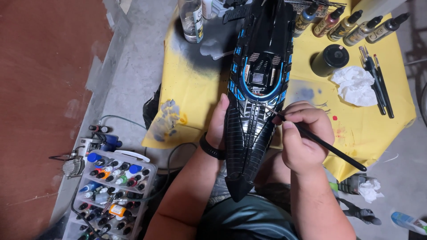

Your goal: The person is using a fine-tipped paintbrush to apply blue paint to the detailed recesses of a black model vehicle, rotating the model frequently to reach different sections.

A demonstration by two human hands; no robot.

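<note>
Paintbrush [320,141] in right hand [304,138], dropper bottles [351,26] beyond.

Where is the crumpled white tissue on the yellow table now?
In the head view, the crumpled white tissue lies at the upper right of the yellow table, between the dark round jar and the spare brushes.

A single view from the camera on my head, looking steeply down and close over my lap, my two forearms, a yellow-covered table [187,89] ahead, floor at left.
</note>
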